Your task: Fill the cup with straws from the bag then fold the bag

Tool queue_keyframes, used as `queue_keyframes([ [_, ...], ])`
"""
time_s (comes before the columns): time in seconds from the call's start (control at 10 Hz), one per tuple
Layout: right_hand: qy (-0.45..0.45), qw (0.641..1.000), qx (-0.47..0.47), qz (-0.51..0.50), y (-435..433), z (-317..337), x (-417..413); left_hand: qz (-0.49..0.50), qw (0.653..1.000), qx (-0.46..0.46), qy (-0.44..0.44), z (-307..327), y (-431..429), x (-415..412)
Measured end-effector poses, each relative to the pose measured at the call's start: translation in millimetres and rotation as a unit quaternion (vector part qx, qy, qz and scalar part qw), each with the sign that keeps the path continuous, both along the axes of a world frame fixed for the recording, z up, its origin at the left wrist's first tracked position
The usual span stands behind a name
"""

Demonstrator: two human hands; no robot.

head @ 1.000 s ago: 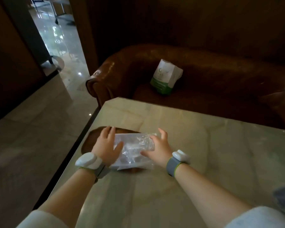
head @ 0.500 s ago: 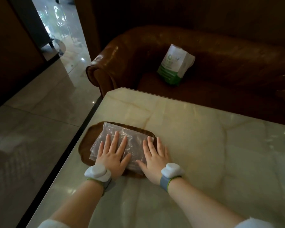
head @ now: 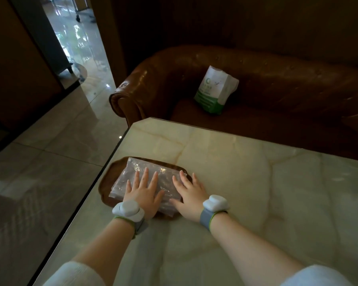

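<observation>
A clear plastic bag (head: 132,169), folded into a flat rectangle, lies on a dark brown tray (head: 110,176) near the table's left edge. My left hand (head: 143,190) presses flat on the middle of the bag, fingers spread. Pressed flat on the bag's right end is my right hand (head: 189,191), with its fingers spread and its outer fingers over the tray rim and the table. Neither hand grips anything. No cup and no straws are in view.
The pale marble table (head: 246,182) runs to the right and toward me; its left edge drops to a glossy tiled floor (head: 39,162). Beyond the far edge stands a brown leather sofa (head: 277,79) with a white and green packet (head: 214,89) on its seat.
A second ago both hands held the crumpled bag up over the tray. They have laid it down flat and now press on it. My head has moved, shifting the view.
</observation>
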State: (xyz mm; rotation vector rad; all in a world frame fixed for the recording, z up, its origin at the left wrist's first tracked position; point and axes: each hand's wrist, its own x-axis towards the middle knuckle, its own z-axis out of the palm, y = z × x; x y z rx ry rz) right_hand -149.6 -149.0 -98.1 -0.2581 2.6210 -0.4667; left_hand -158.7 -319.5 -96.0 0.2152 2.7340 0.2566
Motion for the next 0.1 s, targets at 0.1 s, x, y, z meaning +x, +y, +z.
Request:
queue_keyframes([
  [0.1,0.002,0.997,-0.079,-0.015,15.1,25.4,7.0,-0.007,0.998,0.058,0.011,29.1,14.6,5.3],
])
